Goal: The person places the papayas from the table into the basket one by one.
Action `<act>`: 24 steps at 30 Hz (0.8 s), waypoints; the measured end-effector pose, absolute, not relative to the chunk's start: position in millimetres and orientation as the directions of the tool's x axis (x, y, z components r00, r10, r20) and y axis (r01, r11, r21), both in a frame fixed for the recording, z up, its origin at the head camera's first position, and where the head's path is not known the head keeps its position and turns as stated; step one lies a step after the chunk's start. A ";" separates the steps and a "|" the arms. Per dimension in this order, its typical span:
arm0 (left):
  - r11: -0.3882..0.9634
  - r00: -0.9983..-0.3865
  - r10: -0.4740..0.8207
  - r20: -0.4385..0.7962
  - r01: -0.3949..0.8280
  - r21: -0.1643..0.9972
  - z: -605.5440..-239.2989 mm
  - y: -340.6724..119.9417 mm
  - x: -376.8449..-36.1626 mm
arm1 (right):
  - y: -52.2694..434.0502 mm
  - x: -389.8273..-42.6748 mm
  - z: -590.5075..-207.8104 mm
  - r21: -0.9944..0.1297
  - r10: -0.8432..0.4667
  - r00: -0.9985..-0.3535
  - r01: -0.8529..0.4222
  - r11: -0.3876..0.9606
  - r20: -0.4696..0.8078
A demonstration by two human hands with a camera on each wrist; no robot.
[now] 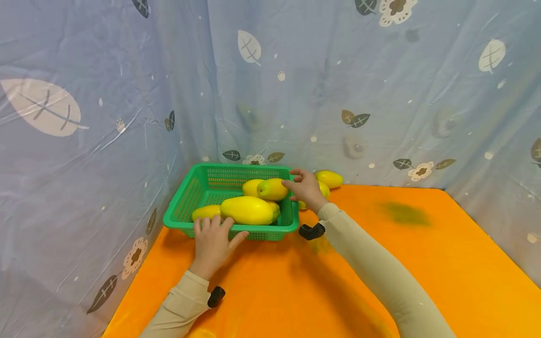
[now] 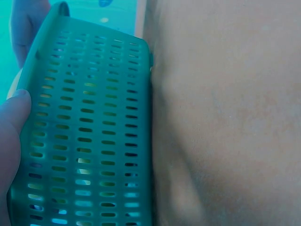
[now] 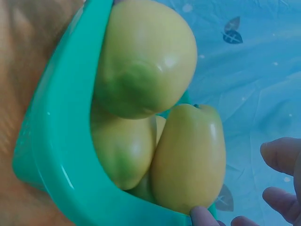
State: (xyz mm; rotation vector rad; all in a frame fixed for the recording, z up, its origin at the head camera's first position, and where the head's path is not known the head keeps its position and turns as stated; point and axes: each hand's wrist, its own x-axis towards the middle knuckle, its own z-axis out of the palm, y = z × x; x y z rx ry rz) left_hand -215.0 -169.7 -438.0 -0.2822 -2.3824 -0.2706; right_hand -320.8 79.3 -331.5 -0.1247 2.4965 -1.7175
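Observation:
A green plastic basket [image 1: 177, 216] holds several yellow papayas, the largest papaya [image 1: 247, 210] lying along the near side. My left hand [image 1: 213, 244] grips the near rim, fingers over the edge and thumb on the outside. In the left wrist view its thumb [image 2: 19, 106] lies against the rim above the slotted wall. At the basket's right end, my right hand [image 1: 306, 190] has its fingers spread. Its thumb tip [image 3: 201, 216] is at the lower end of an upper papaya [image 3: 190, 160], and the other fingers stand apart from the fruit.
More papayas [image 1: 329, 179] lie on the orange table [image 1: 380, 263] outside the basket's right end, partly hidden by my right hand. A patterned blue-grey curtain [image 1: 296, 94] encloses the table behind and at both sides. A greenish stain [image 1: 405, 213] marks the right part.

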 end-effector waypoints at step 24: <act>0.958 -0.743 0.117 0.658 0.258 0.121 -438.7 -170.3 -216.6 | 140.0 -364.4 -349.7 -0.955 -0.007 -0.999 0.043 0.293 -0.047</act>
